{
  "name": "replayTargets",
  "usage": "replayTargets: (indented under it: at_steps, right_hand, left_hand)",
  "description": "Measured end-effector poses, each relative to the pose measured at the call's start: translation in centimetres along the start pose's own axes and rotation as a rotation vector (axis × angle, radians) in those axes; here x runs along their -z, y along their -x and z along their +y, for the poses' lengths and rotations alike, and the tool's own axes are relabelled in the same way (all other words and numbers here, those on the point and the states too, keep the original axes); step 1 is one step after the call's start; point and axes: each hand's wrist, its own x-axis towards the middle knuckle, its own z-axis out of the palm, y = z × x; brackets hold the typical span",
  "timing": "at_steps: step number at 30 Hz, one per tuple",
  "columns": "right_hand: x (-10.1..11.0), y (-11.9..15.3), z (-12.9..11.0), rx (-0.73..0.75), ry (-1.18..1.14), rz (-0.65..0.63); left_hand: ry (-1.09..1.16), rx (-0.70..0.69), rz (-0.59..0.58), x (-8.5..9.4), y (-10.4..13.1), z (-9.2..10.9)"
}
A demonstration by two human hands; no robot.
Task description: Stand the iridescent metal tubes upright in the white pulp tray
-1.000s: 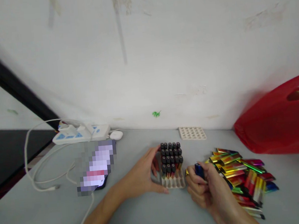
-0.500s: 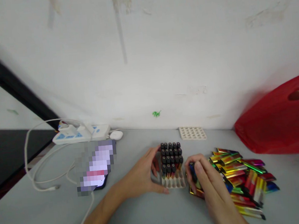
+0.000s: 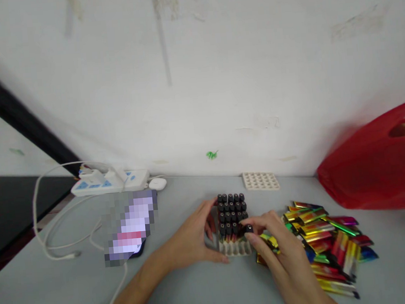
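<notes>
A pale moulded tray [image 3: 235, 249] stands at the table's middle, its back rows filled with several upright black-capped sticks [image 3: 231, 206]. Toward me, the front row of hollows is bare. My left hand [image 3: 192, 238] curves round the tray's left side, forefinger at the back corner and thumb by the front one. Over the tray's right edge, my right hand [image 3: 282, 249] pinches a stick with a black cap [image 3: 249, 229] between thumb and fingers; the palm side is partly hidden. To the right lies a loose pile of shiny multicoloured black-ended sticks [image 3: 332, 237].
A second pale tray [image 3: 261, 181] with holes lies near the wall. A red bag [image 3: 374, 170] stands at the right. On the left are a phone [image 3: 134, 226], a white power strip [image 3: 134, 179], a small white case [image 3: 157, 184] and loose white cables [image 3: 38, 218].
My right hand has moved left from beside the tray to its right edge, bringing the black-capped stick with it. My left hand stays where it was.
</notes>
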Motion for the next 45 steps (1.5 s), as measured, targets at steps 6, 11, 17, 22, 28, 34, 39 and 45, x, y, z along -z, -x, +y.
replayTargets:
  at_steps: [6,11,17,22,28,34,39,45]
  right_hand:
    - [0.0,-0.2,-0.1,0.060,0.060,-0.008]
    - [0.1,-0.4,0.0,0.061,0.087,0.006]
    - [0.1,-0.3,0.2,0.044,0.093,0.024]
    - [0.2,-0.5,0.5,0.149,0.173,0.023]
    - [0.4,-0.4,0.3,0.146,0.180,0.006]
    - [2.1,-1.4,1.4,0.038,0.365,0.130]
    - [3.4,-2.2,3.3,-0.010,0.515,-0.122]
    - [2.9,-1.4,4.6,0.012,0.615,-0.155]
  left_hand:
    - [0.023,0.010,-0.010,-0.1,0.1,0.1]
    - [0.020,0.008,0.004,-0.1,0.1,-0.2]
    - [0.019,-0.001,-0.010,0.1,0.0,0.2]
    - [0.005,-0.013,0.009,0.1,0.1,0.3]
    - [0.007,-0.004,0.004,0.0,0.1,0.1]
    - [0.007,0.005,0.003,0.0,0.0,0.3]
    - [0.014,0.021,-0.008,0.1,0.0,0.4]
    - [0.009,0.032,-0.001,0.1,0.0,0.4]
